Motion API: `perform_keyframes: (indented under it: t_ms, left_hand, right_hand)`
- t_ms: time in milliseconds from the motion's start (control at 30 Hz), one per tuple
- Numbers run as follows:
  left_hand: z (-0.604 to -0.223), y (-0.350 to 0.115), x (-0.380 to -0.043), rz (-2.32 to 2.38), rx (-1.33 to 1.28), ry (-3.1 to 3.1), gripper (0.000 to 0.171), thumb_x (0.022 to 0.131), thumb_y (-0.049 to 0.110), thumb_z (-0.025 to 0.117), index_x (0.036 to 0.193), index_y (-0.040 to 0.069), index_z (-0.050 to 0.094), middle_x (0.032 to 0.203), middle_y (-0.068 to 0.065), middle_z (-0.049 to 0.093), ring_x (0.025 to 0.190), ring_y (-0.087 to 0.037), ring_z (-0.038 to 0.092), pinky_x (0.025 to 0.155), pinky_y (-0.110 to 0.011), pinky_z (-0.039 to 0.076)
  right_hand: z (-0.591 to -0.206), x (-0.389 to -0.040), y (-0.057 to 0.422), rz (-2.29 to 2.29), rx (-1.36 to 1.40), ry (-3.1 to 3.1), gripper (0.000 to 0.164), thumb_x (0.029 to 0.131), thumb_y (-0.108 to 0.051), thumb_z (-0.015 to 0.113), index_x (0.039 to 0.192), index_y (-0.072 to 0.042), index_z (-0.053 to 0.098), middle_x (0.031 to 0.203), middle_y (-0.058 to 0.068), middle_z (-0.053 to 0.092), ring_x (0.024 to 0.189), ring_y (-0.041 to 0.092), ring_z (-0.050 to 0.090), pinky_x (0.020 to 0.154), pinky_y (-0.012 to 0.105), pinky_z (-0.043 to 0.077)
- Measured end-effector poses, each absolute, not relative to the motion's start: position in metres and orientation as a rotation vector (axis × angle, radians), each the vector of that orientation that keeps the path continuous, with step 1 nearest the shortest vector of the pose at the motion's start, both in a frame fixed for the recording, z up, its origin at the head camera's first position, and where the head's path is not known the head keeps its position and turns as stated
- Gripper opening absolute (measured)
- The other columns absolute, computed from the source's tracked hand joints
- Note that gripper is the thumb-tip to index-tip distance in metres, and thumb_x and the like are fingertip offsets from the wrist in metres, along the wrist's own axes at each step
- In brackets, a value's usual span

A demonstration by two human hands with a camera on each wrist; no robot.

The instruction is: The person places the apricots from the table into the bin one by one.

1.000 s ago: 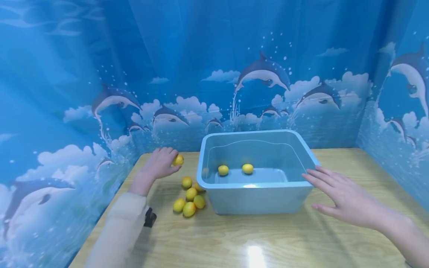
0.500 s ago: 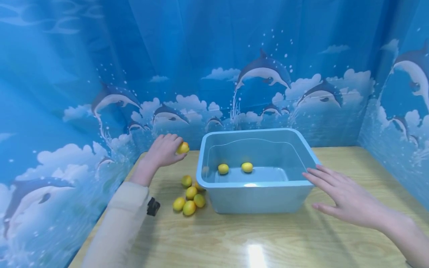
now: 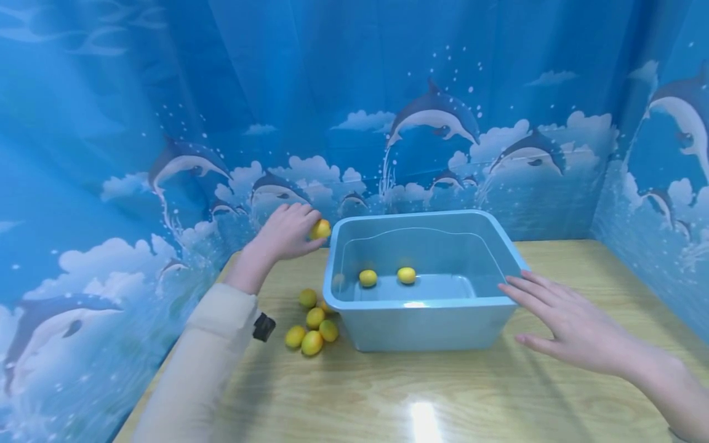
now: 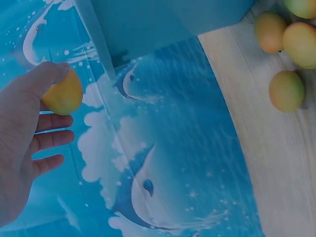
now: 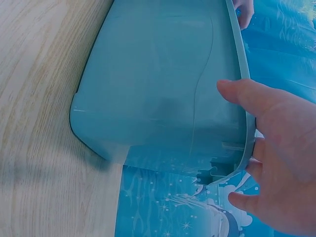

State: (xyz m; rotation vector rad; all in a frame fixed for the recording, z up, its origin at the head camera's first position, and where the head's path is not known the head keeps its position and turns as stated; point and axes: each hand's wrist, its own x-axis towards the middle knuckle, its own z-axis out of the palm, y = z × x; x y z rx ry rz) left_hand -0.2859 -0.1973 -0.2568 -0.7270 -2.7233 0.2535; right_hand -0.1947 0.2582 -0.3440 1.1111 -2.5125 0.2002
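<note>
My left hand (image 3: 288, 232) pinches a small yellow-orange fruit (image 3: 321, 229) between thumb and fingers, raised above the table just left of the light blue plastic bin (image 3: 432, 329). The left wrist view shows the thumb over the top of this fruit (image 4: 64, 94), with the other fingers extended below it. At the bin's right front corner is my right hand (image 3: 570, 326), its fingers straight and fingertips right at the rim. In the right wrist view, the thumb (image 5: 237, 94) overlaps the bin's outer wall. Two yellow fruits (image 3: 368, 278) lie apart on the bin's floor.
Several more yellow to greenish fruits (image 3: 312, 343) cluster on the wooden table (image 3: 354, 400) along the bin's left side. A blue curtain (image 3: 310, 86) printed with dolphins stands behind and on both sides. A small black device (image 3: 264, 327) sits at the left cuff.
My left hand has risen and moved right with its fruit, from over the pile's far side to near the bin's left rim. The right hand stays in place.
</note>
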Motion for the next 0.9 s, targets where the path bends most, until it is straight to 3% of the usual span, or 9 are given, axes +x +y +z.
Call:
perform_keyframes:
  t_ms: [167,333,500,733,900]
  left_hand:
    - [-0.249,-0.185,-0.288,0.331,-0.781,-2.724,0.043,0.086,0.041,0.062,0.111,0.006,0.059,0.097,-0.008,0.059,0.089,-0.024,0.053,0.081,-0.039,0.043]
    - [-0.241,-0.172,-0.293,0.377,-0.825,-2.723,0.039,0.087,0.040,0.060,0.108,0.007,0.059,0.093,-0.006,0.057,0.087,-0.023,0.051,0.079,-0.039,0.042]
    - [-0.235,-0.158,-0.297,0.414,-0.845,-2.726,0.038,0.088,0.040,0.058,0.107,0.008,0.060,0.092,-0.005,0.057,0.089,-0.023,0.052,0.085,-0.040,0.042]
    - [-0.231,-0.138,-0.302,0.508,-0.868,-2.748,0.044,0.089,0.044,0.055,0.117,0.010,0.058,0.101,-0.005,0.059,0.094,-0.022,0.054,0.084,-0.037,0.042]
    - [-0.228,-0.127,-0.308,0.513,-0.861,-2.763,0.041,0.090,0.044,0.054,0.115,0.012,0.059,0.102,-0.004,0.059,0.091,-0.020,0.052,0.079,-0.034,0.041]
  right_hand:
    - [-0.343,-0.194,0.257,0.197,1.111,-2.513,0.078,0.078,-0.037,0.072,0.143,-0.015,0.035,0.138,0.015,0.042,0.135,0.026,0.025,0.110,0.027,0.002]
    - [-0.342,-0.194,0.257,0.202,1.113,-2.514,0.078,0.078,-0.037,0.072,0.143,-0.016,0.034,0.137,0.015,0.042,0.135,0.027,0.026,0.111,0.027,0.003]
    - [-0.342,-0.194,0.257,0.197,1.112,-2.514,0.077,0.078,-0.037,0.072,0.143,-0.016,0.035,0.137,0.015,0.043,0.136,0.026,0.025,0.109,0.022,-0.001]
    - [-0.343,-0.192,0.257,0.185,1.101,-2.527,0.077,0.079,-0.037,0.072,0.143,-0.015,0.035,0.138,0.016,0.041,0.136,0.027,0.024,0.110,0.028,0.003]
    - [-0.343,-0.193,0.257,0.192,1.109,-2.514,0.078,0.078,-0.036,0.072,0.143,-0.015,0.034,0.138,0.016,0.042,0.136,0.026,0.023,0.110,0.027,0.003]
